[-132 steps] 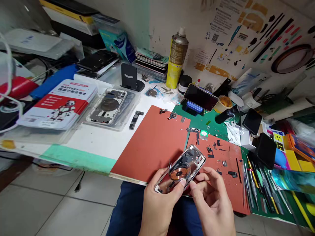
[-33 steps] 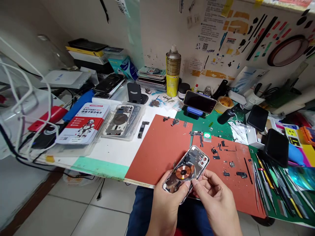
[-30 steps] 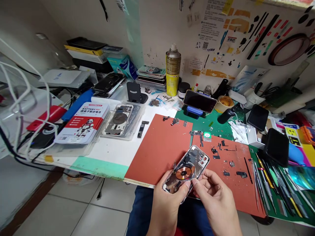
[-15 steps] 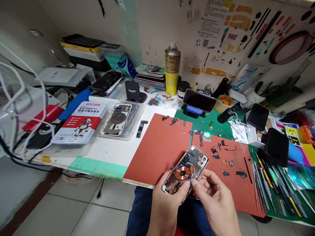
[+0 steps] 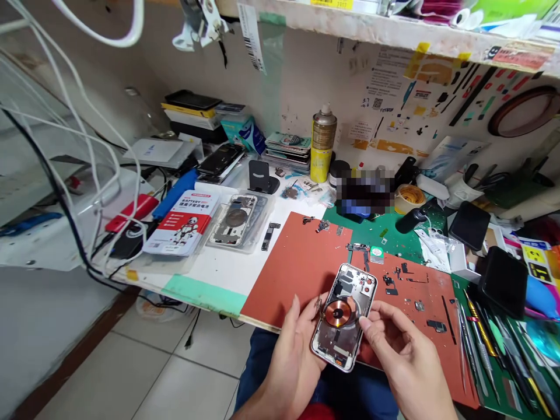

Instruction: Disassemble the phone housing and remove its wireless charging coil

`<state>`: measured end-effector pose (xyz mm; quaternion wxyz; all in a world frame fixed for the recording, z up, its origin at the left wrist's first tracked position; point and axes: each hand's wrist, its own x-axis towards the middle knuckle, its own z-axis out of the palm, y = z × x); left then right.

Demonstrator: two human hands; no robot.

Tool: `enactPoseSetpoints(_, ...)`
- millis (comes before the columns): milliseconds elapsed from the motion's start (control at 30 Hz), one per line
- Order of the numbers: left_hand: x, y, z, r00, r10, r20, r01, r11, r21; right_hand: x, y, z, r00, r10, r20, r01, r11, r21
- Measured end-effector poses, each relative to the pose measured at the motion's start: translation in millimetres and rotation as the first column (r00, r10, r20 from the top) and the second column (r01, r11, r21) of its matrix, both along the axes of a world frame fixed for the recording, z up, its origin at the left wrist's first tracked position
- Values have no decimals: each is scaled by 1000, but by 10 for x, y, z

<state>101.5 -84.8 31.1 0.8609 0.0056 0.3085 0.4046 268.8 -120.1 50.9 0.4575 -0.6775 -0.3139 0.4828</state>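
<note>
One open phone housing (image 5: 344,319) with one copper coil (image 5: 336,314) is held up over the near edge of the reddish-brown mat (image 5: 284,280). Its long axis runs from the near side toward the mat's far side, leaning a little right at the far end, where the camera holes are. One right hand (image 5: 406,350) pinches its right long edge, thumb on the rim, and is the closer of the two in grip. One left hand (image 5: 293,347), also at the mat's near edge, is spread palm up along the other long edge, not clenched; whether it bears any weight I cannot tell.

On the mat's right part lie many small parts, too small to count surely, and one green-and-white square piece (image 5: 377,255) sits near its far edge. Just left of the mat is one dark circuit board (image 5: 268,238); farther left, one second housing (image 5: 234,220), then one red-and-white battery box (image 5: 182,224). Beyond the mat stands one spray can (image 5: 322,149). To its right are two black phone-like devices and several slim hand tools (image 5: 483,344), overlapping.
</note>
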Motion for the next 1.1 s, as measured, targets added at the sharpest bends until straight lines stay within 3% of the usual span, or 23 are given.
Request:
enactPoseSetpoints(67,13,3,-1,1000,-1,5,0,1000,26,12,-29,-8,963,-62,261,38,995,96)
enactPoseSetpoints(133,46,-37,-25,1000,19,22,-20,998,67,0,-55,1,873,-87,481,-26,974,223)
enactPoseSetpoints(267,160,-180,-120,996,89,18,-90,993,70,-116,-45,63,733,34,680,-340,883,323)
enactPoseSetpoints(367,249,-269,-174,992,129,-12,-129,992,14,-214,3,102,600,22,800,-462,826,324)
enactPoseSetpoints(467,312,-318,-186,987,159,-6,-159,987,19,-250,18,108,510,-29,859,-474,824,310)
enactPoseSetpoints(567,360,-349,-195,977,213,-17,-213,977,18,-239,-16,99,479,-40,877,-441,853,280)
enactPoseSetpoints(733,424,-445,-293,971,239,-1,-239,970,42,-230,-58,119,533,-18,846,-306,928,213)
enactPoseSetpoints(833,441,-547,-391,977,197,-88,-187,977,106,-231,-36,139,539,-6,842,-283,941,188)
enactPoseSetpoints(967,453,-648,-527,961,141,-237,-111,985,135,-217,54,210,408,56,911,-347,933,99)
enactPoseSetpoints(1100,438,-639,-633,977,103,-189,-66,979,190,-201,209,374,319,128,939,-440,897,27)
